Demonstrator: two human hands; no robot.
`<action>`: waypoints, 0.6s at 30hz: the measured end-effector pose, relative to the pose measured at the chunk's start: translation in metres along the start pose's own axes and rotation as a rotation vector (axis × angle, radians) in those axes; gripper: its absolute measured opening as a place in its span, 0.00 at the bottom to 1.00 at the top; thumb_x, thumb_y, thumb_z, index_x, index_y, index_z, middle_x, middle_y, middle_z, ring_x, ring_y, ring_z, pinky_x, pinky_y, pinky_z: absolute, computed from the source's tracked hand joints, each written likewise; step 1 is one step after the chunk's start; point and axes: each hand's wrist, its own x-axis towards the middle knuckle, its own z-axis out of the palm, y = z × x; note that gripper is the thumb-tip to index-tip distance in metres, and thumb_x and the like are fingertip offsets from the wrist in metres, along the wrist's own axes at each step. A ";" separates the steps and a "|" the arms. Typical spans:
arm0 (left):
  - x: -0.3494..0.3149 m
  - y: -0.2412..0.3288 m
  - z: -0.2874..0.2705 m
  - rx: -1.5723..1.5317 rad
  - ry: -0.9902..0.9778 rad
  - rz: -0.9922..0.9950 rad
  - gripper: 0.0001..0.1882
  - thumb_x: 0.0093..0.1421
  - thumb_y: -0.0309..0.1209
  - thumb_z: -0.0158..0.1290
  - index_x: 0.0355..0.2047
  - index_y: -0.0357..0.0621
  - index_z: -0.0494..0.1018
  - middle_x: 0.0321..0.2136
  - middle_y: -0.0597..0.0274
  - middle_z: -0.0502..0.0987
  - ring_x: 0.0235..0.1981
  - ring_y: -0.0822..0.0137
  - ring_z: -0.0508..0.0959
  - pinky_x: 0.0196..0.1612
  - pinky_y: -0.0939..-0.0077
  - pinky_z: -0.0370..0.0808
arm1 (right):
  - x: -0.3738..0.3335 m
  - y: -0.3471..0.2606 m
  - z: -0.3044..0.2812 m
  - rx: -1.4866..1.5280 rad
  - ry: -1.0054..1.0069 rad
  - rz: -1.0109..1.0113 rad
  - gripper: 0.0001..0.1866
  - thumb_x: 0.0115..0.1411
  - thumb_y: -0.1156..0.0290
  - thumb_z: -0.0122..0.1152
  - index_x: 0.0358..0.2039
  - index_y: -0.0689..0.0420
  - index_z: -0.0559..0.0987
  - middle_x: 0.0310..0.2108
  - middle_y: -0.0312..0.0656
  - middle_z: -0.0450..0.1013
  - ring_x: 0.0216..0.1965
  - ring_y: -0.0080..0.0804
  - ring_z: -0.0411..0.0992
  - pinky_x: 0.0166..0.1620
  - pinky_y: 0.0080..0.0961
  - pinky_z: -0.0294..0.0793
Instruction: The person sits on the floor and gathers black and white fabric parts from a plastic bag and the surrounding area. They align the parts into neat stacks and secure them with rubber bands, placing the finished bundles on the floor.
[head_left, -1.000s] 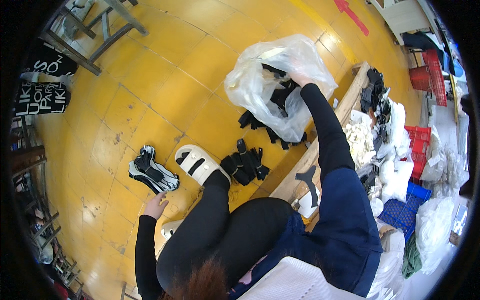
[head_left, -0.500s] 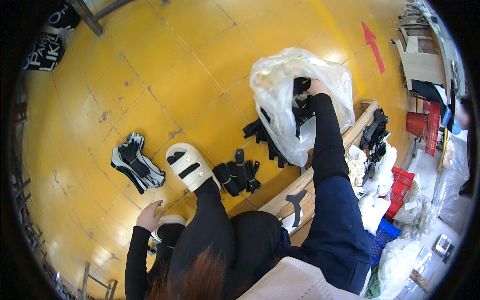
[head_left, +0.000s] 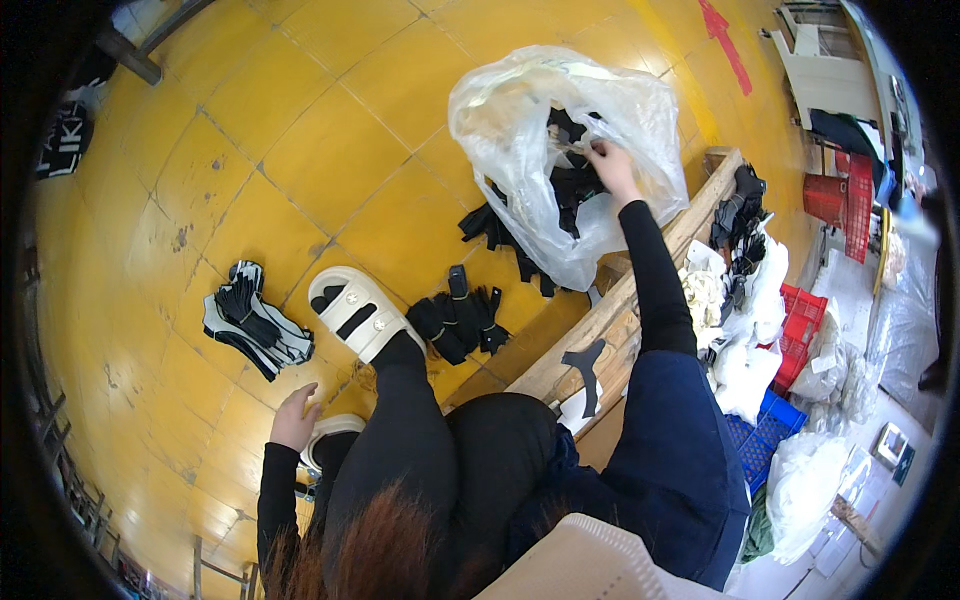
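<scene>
The right hand (head_left: 606, 163) reaches into the crinkled clear plastic bag (head_left: 520, 130) on the yellow tiled floor (head_left: 330, 150), fingers closed on black flat pieces (head_left: 575, 185); the left hand (head_left: 295, 418) rests open beside a white sandal (head_left: 358, 312); lifting them out seemingly follows.

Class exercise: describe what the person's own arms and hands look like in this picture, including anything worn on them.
Both arms are covered to the wrist by close-fitting black long sleeves. The left hand and right hand are bare: no gloves, and no rings or watch can be made out at this size.
</scene>
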 end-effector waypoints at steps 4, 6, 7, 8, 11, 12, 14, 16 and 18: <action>0.007 0.022 0.003 0.032 0.017 0.054 0.19 0.58 0.30 0.52 0.51 0.39 0.68 0.45 0.46 0.75 0.47 0.49 0.74 0.51 0.63 0.69 | -0.037 0.002 0.039 -0.153 0.119 -0.054 0.22 0.50 0.60 0.65 0.41 0.63 0.79 0.42 0.54 0.73 0.46 0.49 0.71 0.50 0.36 0.69; 0.008 0.042 -0.002 0.033 0.026 0.086 0.19 0.59 0.30 0.52 0.50 0.39 0.69 0.45 0.47 0.75 0.47 0.49 0.74 0.51 0.63 0.69 | -0.052 -0.025 0.029 -0.197 0.196 0.012 0.22 0.51 0.60 0.66 0.40 0.66 0.79 0.41 0.53 0.74 0.44 0.46 0.72 0.49 0.34 0.69; 0.011 0.051 -0.005 0.029 0.033 0.110 0.19 0.59 0.30 0.52 0.50 0.39 0.69 0.45 0.47 0.75 0.47 0.49 0.74 0.51 0.63 0.69 | -0.059 -0.028 0.029 -0.151 0.338 -0.017 0.22 0.50 0.60 0.66 0.40 0.66 0.79 0.41 0.53 0.74 0.44 0.46 0.72 0.50 0.34 0.69; 0.015 0.055 -0.007 0.011 0.054 0.136 0.18 0.59 0.29 0.52 0.50 0.39 0.69 0.44 0.47 0.75 0.47 0.50 0.74 0.51 0.65 0.70 | -0.066 -0.031 0.029 -0.106 0.478 -0.048 0.23 0.50 0.60 0.66 0.40 0.66 0.79 0.40 0.52 0.74 0.43 0.47 0.72 0.50 0.34 0.69; 0.020 0.069 -0.015 -0.082 0.135 0.180 0.17 0.60 0.27 0.50 0.49 0.38 0.70 0.43 0.49 0.76 0.48 0.55 0.75 0.50 0.69 0.71 | -0.097 -0.068 0.023 0.391 0.414 0.037 0.16 0.56 0.67 0.63 0.39 0.68 0.78 0.34 0.40 0.74 0.35 0.28 0.72 0.43 0.22 0.70; 0.023 0.082 -0.021 -0.131 0.161 0.186 0.16 0.60 0.26 0.50 0.49 0.37 0.70 0.43 0.50 0.77 0.48 0.57 0.76 0.50 0.70 0.71 | -0.117 -0.102 0.011 0.730 0.258 0.096 0.15 0.58 0.69 0.60 0.40 0.68 0.77 0.35 0.37 0.74 0.35 0.24 0.71 0.43 0.21 0.69; 0.038 0.103 -0.026 -0.325 0.181 0.206 0.16 0.61 0.26 0.50 0.49 0.36 0.70 0.43 0.51 0.77 0.48 0.61 0.76 0.51 0.72 0.70 | -0.151 -0.150 -0.001 1.148 0.002 0.119 0.13 0.61 0.73 0.56 0.44 0.67 0.75 0.37 0.35 0.73 0.34 0.21 0.70 0.42 0.20 0.69; 0.056 0.125 -0.028 -0.650 0.139 0.204 0.17 0.64 0.30 0.49 0.51 0.37 0.68 0.46 0.54 0.76 0.51 0.64 0.74 0.54 0.73 0.68 | -0.182 -0.201 0.000 1.369 -0.158 0.063 0.18 0.62 0.77 0.52 0.53 0.65 0.68 0.40 0.37 0.73 0.35 0.23 0.71 0.43 0.24 0.70; 0.074 0.149 -0.028 -1.021 0.104 0.184 0.20 0.67 0.37 0.45 0.56 0.40 0.65 0.52 0.57 0.72 0.57 0.65 0.69 0.57 0.72 0.65 | -0.205 -0.240 0.001 1.386 -0.364 -0.042 0.27 0.61 0.80 0.52 0.59 0.58 0.56 0.41 0.44 0.72 0.38 0.26 0.71 0.45 0.24 0.70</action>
